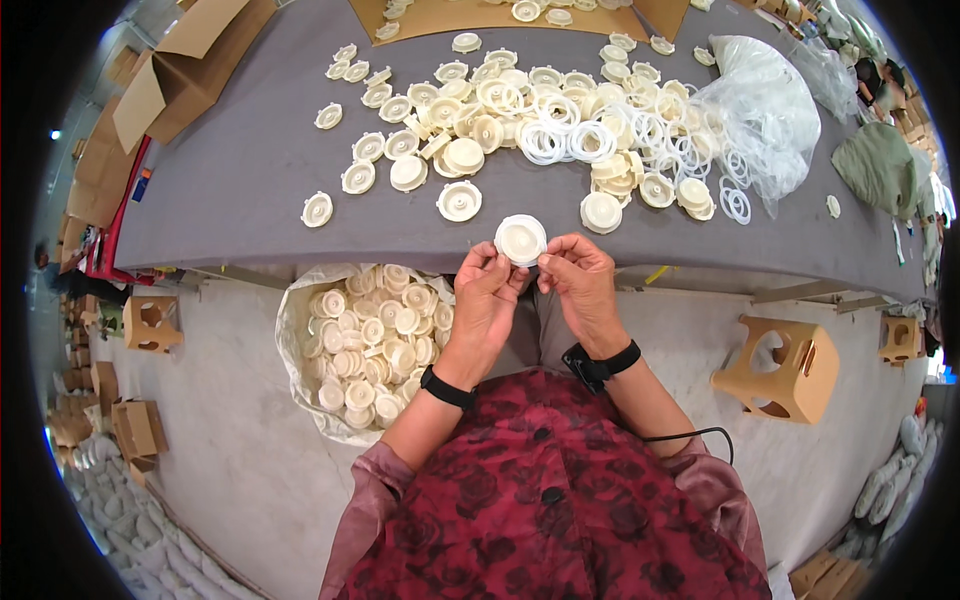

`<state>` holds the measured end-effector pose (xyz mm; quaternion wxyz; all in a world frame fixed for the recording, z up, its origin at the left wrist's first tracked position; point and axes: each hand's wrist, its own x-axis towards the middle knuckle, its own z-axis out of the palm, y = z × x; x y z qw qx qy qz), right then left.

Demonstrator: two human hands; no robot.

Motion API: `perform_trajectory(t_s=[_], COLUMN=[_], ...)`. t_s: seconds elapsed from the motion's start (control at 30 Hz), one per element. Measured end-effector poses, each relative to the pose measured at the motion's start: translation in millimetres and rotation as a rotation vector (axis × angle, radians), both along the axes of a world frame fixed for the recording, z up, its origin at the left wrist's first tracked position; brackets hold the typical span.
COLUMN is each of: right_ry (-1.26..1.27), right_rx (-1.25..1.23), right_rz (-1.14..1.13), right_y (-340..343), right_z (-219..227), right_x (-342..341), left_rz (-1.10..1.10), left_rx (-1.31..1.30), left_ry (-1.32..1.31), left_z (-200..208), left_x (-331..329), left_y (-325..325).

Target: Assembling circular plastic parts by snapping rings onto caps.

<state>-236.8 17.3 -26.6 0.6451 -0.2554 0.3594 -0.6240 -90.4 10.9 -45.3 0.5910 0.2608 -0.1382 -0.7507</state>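
Observation:
Between my two hands, just over the table's near edge, is a round cream plastic cap (521,240) with a paler ring around its rim. My left hand (487,300) pinches its lower left side. On the opposite side, the thumb and fingers of my right hand (583,290) grip the rim. Beyond them, many loose cream caps (460,200) are scattered over the grey table. White translucent sealing rings (545,142) lie heaped among the caps, and more rings spill beside a clear plastic bag (765,110) at the right.
Below the table edge on the left stands a white sack (297,370) filled with caps. An open cardboard box (185,70) is at the far left, and another carton (450,22) holding caps sits at the back. Tan plastic stools (790,372) stand on the floor either side.

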Motion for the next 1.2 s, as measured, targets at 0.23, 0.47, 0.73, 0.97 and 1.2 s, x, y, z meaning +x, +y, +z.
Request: perform_trajectory(t_s=[0.23, 0.47, 0.73, 0.97, 1.2], right_ry=[0.23, 0.383, 0.404, 0.452, 0.486], right_rx=[-0.09, -0.24, -0.227, -0.214, -0.304], right_rz=[-0.063, -0.006, 0.144, 0.299, 0.315], right_y=[3, 8, 12, 14, 10], right_z=[-1, 1, 6, 15, 18], right_x=[0, -11, -25, -27, -29], left_rz=[-0.005, -0.02, -0.152, -0.227, -0.353], left_rx=[-0.021, -0.154, -0.249, -0.242, -0.237], left_ry=[-0.108, -0.262, -0.342, -0.388, -0.356], left_z=[12, 28, 28, 31, 36], left_x=[4, 5, 17, 25, 35], left_y=[5, 16, 21, 19, 11])
